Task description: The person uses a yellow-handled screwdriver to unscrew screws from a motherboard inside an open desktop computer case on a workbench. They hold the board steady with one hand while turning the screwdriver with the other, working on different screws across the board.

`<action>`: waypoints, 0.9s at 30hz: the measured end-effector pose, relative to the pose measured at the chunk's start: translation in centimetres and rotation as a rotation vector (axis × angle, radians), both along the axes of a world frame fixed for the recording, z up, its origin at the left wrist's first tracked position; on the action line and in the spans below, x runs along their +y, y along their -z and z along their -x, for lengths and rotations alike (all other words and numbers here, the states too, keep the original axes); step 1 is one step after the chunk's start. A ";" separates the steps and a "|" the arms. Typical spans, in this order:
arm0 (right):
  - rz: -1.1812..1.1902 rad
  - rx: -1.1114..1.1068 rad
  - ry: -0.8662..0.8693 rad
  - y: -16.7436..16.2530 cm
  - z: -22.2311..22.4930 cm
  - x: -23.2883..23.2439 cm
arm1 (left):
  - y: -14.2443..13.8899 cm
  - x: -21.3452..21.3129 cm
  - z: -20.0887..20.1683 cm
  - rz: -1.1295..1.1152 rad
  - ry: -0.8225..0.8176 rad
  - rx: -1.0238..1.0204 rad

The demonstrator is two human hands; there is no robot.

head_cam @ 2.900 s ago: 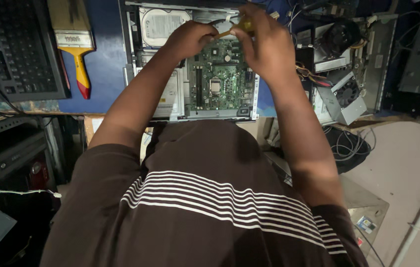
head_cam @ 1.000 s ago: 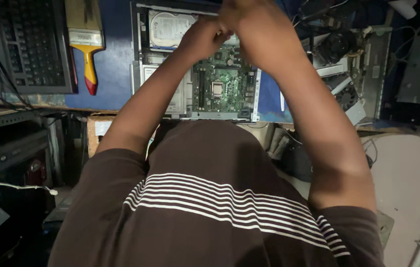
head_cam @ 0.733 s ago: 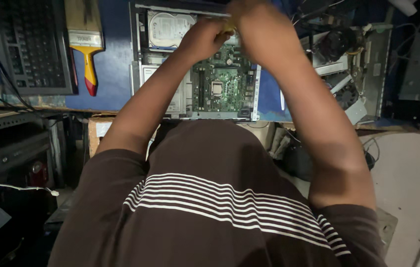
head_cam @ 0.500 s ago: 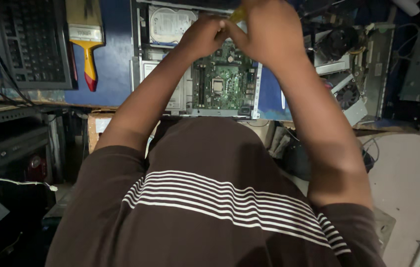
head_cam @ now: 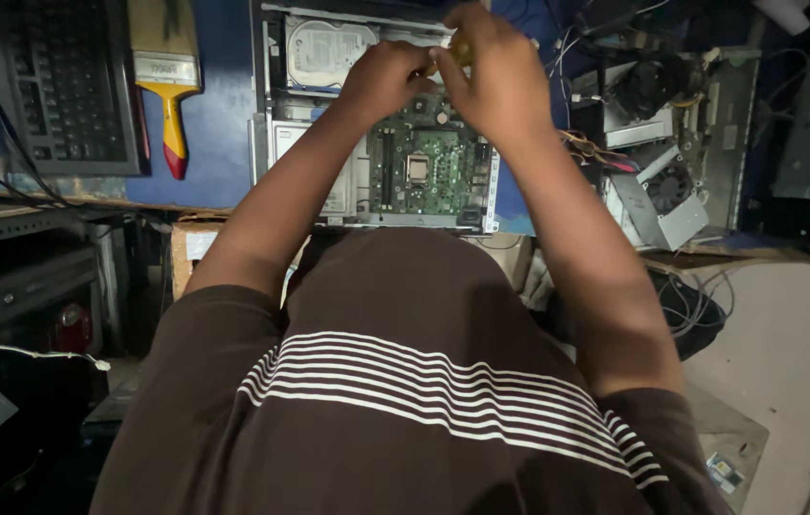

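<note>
Both hands at the far edge of the open PC case [head_cam: 267, 143]: left hand [head_cam: 381, 81] and right hand [head_cam: 491, 76] pinch a yellow-handled tool [head_cam: 460, 52] over the green motherboard [head_cam: 429, 167]. Board looks fragile; hold by its edges.

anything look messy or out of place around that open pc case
Yes. Right of the open computer case, loose parts lie heaped on the blue bench: a metal power supply tilted on its side, its coloured wires spilling out. Both hands, left hand and right hand, meet over the green motherboard.
</note>
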State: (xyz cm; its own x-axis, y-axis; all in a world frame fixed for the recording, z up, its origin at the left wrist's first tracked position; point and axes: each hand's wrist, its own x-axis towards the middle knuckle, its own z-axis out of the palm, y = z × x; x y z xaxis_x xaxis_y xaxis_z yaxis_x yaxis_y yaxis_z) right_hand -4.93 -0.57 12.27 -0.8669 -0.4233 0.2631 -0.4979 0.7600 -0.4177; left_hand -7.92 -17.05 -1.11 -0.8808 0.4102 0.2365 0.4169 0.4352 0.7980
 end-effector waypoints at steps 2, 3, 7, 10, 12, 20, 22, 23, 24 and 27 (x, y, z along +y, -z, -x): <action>0.030 0.004 0.003 -0.2 -0.4 0.1 | -0.3 0.0 -0.1 -0.048 0.015 0.040; 0.026 0.005 0.008 -0.5 -0.7 0.3 | -0.4 0.0 -0.2 -0.072 0.024 0.057; 0.014 0.029 0.028 -2.2 -1.9 1.0 | -0.2 0.2 -0.4 -0.029 0.022 0.084; 0.035 0.078 0.007 -3.7 -2.7 1.7 | 0.6 0.3 -0.6 0.107 -0.012 0.121; 0.048 0.120 0.018 -4.6 -3.6 2.6 | 1.2 0.5 -0.3 0.298 -0.027 0.208; 0.184 0.107 0.273 -6.3 -9.8 7.2 | 4.6 2.8 0.7 0.697 0.003 0.350; 0.220 0.117 0.334 -6.0 -11.2 8.2 | 5.1 3.5 1.2 0.777 0.002 0.364; 0.232 0.126 0.348 -5.9 -11.8 8.7 | 5.3 3.7 1.4 0.813 0.003 0.356; 0.245 0.136 0.359 -5.8 -12.4 9.2 | 5.5 3.9 1.7 0.849 0.001 0.348; 0.279 0.104 0.449 -5.4 -14.5 10.2 | 5.8 4.1 2.2 0.868 0.035 0.349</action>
State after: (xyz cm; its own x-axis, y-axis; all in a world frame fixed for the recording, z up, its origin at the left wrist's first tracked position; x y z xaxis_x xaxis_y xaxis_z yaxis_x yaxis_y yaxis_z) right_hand 9.55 9.59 17.70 -0.9098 0.0816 0.4070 -0.1987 0.7752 -0.5996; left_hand -10.08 -13.00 -6.90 -0.8015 0.5920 0.0842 0.5957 0.8028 0.0268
